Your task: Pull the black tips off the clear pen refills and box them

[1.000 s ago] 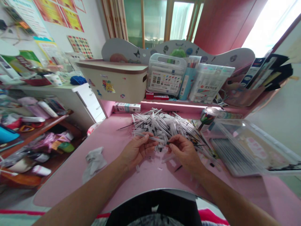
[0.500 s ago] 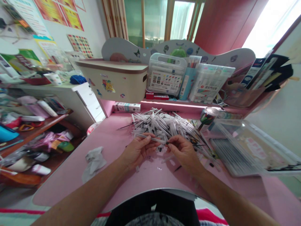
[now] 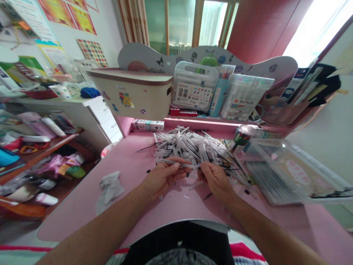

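Note:
Over the pink desk (image 3: 79, 191), my left hand (image 3: 161, 179) is closed around a slim, clear-white pen barrel (image 3: 184, 165) that lies nearly level across its fingers. My right hand (image 3: 217, 179) pinches at the barrel's right end, where a small black pen part (image 3: 199, 168) shows; the fingertips hide most of it. Just behind both hands spreads a heap of white and clear pen barrels (image 3: 187, 143) mixed with thin black pieces. A loose black cap (image 3: 188, 175) lies between the hands, and another dark piece (image 3: 247, 191) is right of my right hand.
On the right stands a clear plastic case (image 3: 317, 200) with a row of grey sticks (image 3: 271, 182). A can (image 3: 244, 134) sits behind it. Crumpled tissue (image 3: 110, 187) lies at left. The shelf behind bears a beige bin (image 3: 138, 97) and marker cases (image 3: 194, 86).
My right hand has turned slightly, its fingers now straighter and closer over the barrel's right end. My left hand keeps its hold, and the heap looks the same.

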Demonstrator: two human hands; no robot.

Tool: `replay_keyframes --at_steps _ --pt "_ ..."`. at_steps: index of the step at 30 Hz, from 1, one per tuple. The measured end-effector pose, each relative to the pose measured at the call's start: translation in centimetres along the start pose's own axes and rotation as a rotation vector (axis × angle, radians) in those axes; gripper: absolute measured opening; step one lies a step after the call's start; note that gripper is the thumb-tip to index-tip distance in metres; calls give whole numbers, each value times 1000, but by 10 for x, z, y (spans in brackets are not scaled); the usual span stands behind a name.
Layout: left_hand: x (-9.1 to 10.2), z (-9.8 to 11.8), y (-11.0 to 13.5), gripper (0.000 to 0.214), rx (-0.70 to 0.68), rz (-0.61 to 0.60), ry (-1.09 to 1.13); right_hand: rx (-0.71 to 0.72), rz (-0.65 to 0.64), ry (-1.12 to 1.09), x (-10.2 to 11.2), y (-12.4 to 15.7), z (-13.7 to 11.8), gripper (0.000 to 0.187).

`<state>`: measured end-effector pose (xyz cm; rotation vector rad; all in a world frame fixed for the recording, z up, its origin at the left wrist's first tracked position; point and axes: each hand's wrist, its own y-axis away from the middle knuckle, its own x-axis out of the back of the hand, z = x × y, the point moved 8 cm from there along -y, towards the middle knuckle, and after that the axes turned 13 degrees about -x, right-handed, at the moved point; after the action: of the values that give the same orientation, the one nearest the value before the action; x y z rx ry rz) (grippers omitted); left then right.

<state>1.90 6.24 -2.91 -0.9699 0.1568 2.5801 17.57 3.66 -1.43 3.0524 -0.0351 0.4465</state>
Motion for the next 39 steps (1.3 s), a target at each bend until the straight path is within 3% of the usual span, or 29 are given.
replay_keyframes --at_steps 3,5,10,15,19,23,27,32,36,39 --pt "1 3 0 9 -23 11 -11 21 -14 -34 0 2 -1 24" --pt "3 4 -1 9 -32 30 -21 46 -3 -22 0 3 -3 22" --pt "4 4 -1 8 -29 42 -35 228 123 115 6 7 -22 7" --pt "2 4 -1 8 -24 18 -60 214 67 136 3 4 -21 31" --pt "3 6 -1 9 -32 28 -60 118 39 93 2 3 -9 16" --pt "4 4 -1 12 -33 22 -64 227 56 112 3 5 -16 7" --pt "1 2 -1 12 -24 -5 -65 257 68 154 2 4 -20 28" --pt "2 4 -2 14 -38 2 -73 179 46 130 2 4 -12 12" --pt "2 5 -2 17 -42 -20 -84 248 71 155 2 7 -18 6" --pt "2 4 -2 19 -42 -31 -86 286 78 192 1 7 -24 21"
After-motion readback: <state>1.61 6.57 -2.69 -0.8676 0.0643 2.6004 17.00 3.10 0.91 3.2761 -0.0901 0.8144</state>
